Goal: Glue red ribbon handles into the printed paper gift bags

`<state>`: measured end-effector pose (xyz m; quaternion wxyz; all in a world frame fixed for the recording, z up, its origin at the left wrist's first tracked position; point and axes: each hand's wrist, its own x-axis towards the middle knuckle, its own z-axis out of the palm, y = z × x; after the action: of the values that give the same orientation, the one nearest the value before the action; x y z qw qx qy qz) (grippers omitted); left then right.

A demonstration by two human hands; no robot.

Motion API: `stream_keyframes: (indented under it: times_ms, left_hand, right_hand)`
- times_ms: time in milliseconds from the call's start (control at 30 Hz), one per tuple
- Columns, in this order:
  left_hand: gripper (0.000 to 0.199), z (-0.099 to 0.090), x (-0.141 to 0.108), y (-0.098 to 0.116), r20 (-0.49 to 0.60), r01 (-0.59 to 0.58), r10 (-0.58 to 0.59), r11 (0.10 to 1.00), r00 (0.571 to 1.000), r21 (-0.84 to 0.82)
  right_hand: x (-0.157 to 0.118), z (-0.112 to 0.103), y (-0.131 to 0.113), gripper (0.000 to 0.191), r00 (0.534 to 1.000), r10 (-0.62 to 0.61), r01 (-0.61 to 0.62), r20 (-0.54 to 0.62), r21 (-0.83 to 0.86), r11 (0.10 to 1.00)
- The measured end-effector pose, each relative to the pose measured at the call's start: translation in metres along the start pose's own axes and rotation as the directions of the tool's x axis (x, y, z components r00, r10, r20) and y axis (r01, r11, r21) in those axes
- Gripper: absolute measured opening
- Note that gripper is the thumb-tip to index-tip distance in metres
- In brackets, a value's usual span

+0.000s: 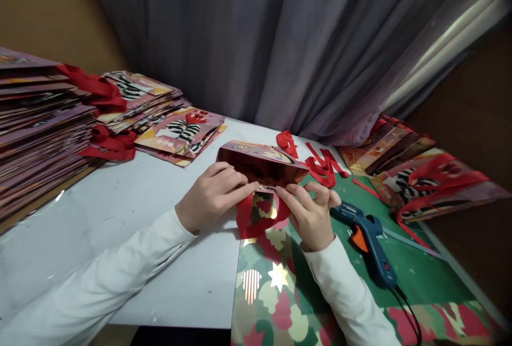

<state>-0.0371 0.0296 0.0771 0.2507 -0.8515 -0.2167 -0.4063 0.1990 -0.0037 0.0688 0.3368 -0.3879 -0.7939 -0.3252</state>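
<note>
Counter [180, 282]: white at the left, crowded along the left and far edges.
Stack of flat bags [44, 133]: piled high at the left edge; could slide over if bumped.
Paper bag [260, 167]: open-mouthed, toward the far edge; could crease if pressed too hard.
Left hand [214, 191], right hand [312, 207]: both pinching the near rim, apparently, with inner fingertips hidden.
Glue gun [372, 244]: lying toward the right edge, nozzle just beside the right hand; could burn skin if hot.
Ribbon [245, 218]: looped below the near rim; could sit crooked if allowed to slip.
</note>
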Motion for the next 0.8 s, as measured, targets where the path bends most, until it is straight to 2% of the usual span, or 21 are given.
stream_keyframes:
  times_ms: [133,300,433,633,800]
  left_hand:
    - [0.014,-0.006,0.002,0.002,-0.005,0.127,-0.129,0.980,0.992,-0.153]
    - [0.016,-0.013,0.005,0.003,0.038,0.221,-0.217,0.957,0.975,-0.188]
    - [0.020,-0.015,0.006,0.004,0.068,0.254,-0.245,0.951,0.967,-0.178]
    - [0.017,-0.016,0.008,0.004,0.129,0.346,-0.322,0.897,0.938,-0.275]
    - [0.021,-0.018,0.009,0.003,0.146,0.358,-0.327,0.851,0.934,-0.384]
  right_hand:
    - [0.000,-0.001,0.002,0.031,0.993,0.097,-0.091,-0.067,0.093,0.991]
    - [0.001,-0.004,-0.001,0.025,0.993,0.110,-0.105,-0.053,0.081,0.991]
    - [0.003,-0.005,-0.003,0.024,0.992,0.119,-0.114,-0.038,0.100,0.988]
    - [0.003,-0.007,-0.005,0.026,0.987,0.151,-0.142,-0.059,0.139,0.980]
    - [0.003,-0.008,-0.005,0.023,0.985,0.156,-0.146,-0.075,0.124,0.981]
